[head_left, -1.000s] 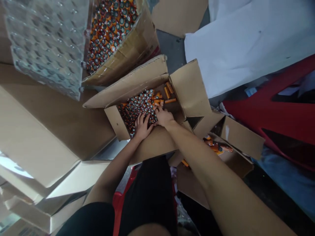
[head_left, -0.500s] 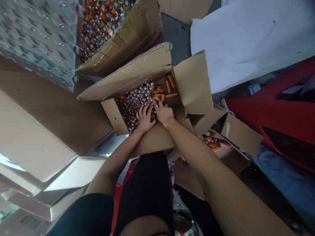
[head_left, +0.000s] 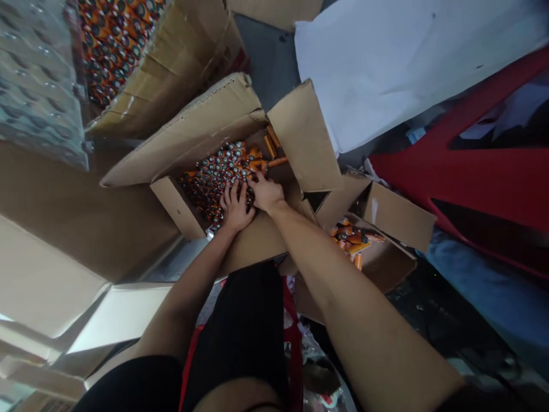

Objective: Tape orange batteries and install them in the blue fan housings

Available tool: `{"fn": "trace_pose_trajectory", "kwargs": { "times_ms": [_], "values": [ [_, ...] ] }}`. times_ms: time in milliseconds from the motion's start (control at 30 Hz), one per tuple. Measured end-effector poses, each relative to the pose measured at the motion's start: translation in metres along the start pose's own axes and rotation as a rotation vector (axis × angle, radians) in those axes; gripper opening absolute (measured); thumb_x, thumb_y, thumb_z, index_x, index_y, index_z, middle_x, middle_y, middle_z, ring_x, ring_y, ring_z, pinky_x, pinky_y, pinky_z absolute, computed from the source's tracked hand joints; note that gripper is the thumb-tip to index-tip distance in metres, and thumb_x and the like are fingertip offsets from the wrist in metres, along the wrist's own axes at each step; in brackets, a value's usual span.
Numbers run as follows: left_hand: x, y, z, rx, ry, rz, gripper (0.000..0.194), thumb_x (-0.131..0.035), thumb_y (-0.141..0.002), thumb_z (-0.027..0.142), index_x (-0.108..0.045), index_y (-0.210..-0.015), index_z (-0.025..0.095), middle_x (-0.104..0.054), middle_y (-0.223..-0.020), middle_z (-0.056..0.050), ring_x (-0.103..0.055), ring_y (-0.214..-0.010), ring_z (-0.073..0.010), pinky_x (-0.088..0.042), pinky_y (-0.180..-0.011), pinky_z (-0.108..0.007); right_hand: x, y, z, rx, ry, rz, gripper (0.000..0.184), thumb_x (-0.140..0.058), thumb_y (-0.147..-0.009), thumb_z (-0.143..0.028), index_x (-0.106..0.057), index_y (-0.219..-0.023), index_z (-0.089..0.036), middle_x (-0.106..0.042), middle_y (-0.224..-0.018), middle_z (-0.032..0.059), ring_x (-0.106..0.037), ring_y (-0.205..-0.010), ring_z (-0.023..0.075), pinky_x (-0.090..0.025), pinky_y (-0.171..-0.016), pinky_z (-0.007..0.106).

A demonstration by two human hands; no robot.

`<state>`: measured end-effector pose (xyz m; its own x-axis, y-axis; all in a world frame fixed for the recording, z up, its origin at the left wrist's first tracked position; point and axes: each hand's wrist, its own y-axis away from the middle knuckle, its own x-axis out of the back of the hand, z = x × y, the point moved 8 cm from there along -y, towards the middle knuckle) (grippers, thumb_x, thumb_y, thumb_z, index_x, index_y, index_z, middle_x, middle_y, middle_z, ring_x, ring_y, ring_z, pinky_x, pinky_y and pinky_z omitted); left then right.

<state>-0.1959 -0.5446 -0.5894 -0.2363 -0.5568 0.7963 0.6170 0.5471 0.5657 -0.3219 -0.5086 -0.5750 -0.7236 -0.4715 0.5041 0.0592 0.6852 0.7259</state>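
Head view: batteries (head_left: 217,178) massed in the open cardboard box (head_left: 259,246) at centre frame, most end-up, a few on their sides at the box's right end. Left hand (head_left: 237,210) spread, palm down, fingertips on the batteries; right hand (head_left: 266,194) just beside it, fingers curled down among them; cannot tell whether it pinches one. Handling (judged): stiff, dense for their size, smooth sleeves likely slippery and prone to roll; best grip round the sides, avoiding dents. What the box rests on is hidden. Grey floor (head_left: 269,60) at top centre; white sheet (head_left: 369,80), upper right; larger carton (head_left: 189,63) of similar batteries, upper left.
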Motion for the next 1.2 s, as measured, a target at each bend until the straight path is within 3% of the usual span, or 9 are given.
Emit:
{"fn": "trace_pose_trajectory", "kwargs": {
  "times_ms": [100,267,400,533,733,900,1000,1067,1200],
  "values": [
    [0.005,-0.001,0.002,0.017,-0.021,0.011,0.085,-0.065,-0.089,0.048,-0.042,-0.165,0.019,-0.030,-0.175,-0.019,-0.019,-0.163,-0.0444,-0.022,-0.126,-0.064,0.002,-0.005,0.001,0.053,0.025,-0.047,0.052,-0.059,-0.102,-0.023,-0.054,-0.153,-0.032,-0.035,-0.171,0.0148,-0.066,-0.125,0.0322,-0.058,-0.102,0.048],
    [0.016,-0.010,0.022,-0.043,-0.050,0.070,0.076,-0.064,-0.093,0.042,-0.045,-0.164,0.021,-0.040,-0.171,-0.017,-0.027,-0.161,-0.0421,-0.024,-0.125,-0.061,0.002,-0.011,0.005,-0.029,-0.010,-0.065,0.050,-0.031,-0.111,-0.021,-0.056,-0.154,-0.032,-0.037,-0.172,0.0147,-0.064,-0.132,0.0321,-0.058,-0.103,0.049],
    [0.013,-0.022,0.023,-0.046,-0.048,0.080,0.083,-0.066,-0.090,0.042,-0.041,-0.165,0.017,-0.039,-0.172,-0.017,-0.027,-0.161,-0.0410,-0.024,-0.127,-0.058,0.005,-0.019,0.008,0.049,-0.053,-0.067,0.048,-0.044,-0.108,-0.023,-0.059,-0.153,-0.030,-0.047,-0.166,0.0147,-0.069,-0.128,0.0320,-0.058,-0.104,0.046],
    [0.006,-0.024,0.014,-0.079,-0.040,0.083,0.085,-0.066,-0.089,0.048,-0.042,-0.164,0.017,-0.037,-0.172,-0.019,-0.027,-0.162,-0.0413,-0.023,-0.126,-0.059,0.011,-0.035,0.018,0.145,-0.115,-0.073,0.040,-0.064,-0.093,-0.010,-0.078,-0.127,-0.027,-0.067,-0.147,0.0081,-0.069,-0.127,0.0279,-0.054,-0.107,0.036],
    [0.008,-0.019,0.013,-0.140,-0.051,0.139,0.050,-0.061,-0.095,0.043,-0.065,-0.143,0.027,-0.049,-0.166,-0.014,-0.034,-0.158,-0.0399,-0.025,-0.123,-0.064,0.015,-0.047,0.032,0.119,-0.237,-0.047,0.037,-0.073,-0.081,-0.005,-0.083,-0.113,-0.022,-0.082,-0.108,0.0036,-0.077,-0.098,0.0226,-0.058,-0.088,0.030],
    [0.007,-0.021,0.017,-0.184,-0.063,0.115,0.039,-0.062,-0.094,0.039,-0.072,-0.130,0.026,-0.056,-0.159,-0.016,-0.040,-0.152,-0.0410,-0.030,-0.119,-0.065,0.023,-0.038,0.031,0.104,-0.291,-0.016,0.038,-0.073,-0.081,-0.001,-0.084,-0.112,-0.020,-0.083,-0.106,0.0039,-0.077,-0.098,0.0198,-0.057,-0.088,0.026],
    [0.005,-0.023,0.016,-0.191,-0.046,0.103,0.044,-0.061,-0.095,0.040,-0.069,-0.134,0.021,-0.059,-0.155,-0.019,-0.044,-0.148,-0.0406,-0.034,-0.118,-0.063,0.040,-0.018,0.026,0.150,-0.335,0.057,0.034,-0.078,-0.078,-0.002,-0.085,-0.105,-0.021,-0.082,-0.112,0.0035,-0.076,-0.106,0.0212,-0.056,-0.099,0.030],
    [0.005,-0.024,0.018,-0.207,-0.035,0.086,0.045,-0.062,-0.095,0.041,-0.069,-0.134,0.018,-0.059,-0.154,-0.019,-0.045,-0.147,-0.0405,-0.035,-0.117,-0.061,0.064,0.016,0.025,0.205,-0.416,0.187,0.028,-0.081,-0.078,-0.005,-0.085,-0.098,-0.023,-0.081,-0.118,0.0030,-0.075,-0.113,0.0224,-0.055,-0.106,0.035],
    [0.006,-0.022,0.030,-0.286,-0.056,0.021,0.040,-0.057,-0.099,0.031,-0.070,-0.135,0.022,-0.063,-0.152,-0.015,-0.045,-0.147,-0.0381,-0.040,-0.116,-0.059,0.112,0.144,0.033,0.353,-0.671,0.390,0.010,-0.081,-0.088,-0.021,-0.083,-0.093,-0.029,-0.077,-0.129,0.0019,-0.073,-0.121,0.0230,-0.057,-0.111,0.043]
  ]
}}
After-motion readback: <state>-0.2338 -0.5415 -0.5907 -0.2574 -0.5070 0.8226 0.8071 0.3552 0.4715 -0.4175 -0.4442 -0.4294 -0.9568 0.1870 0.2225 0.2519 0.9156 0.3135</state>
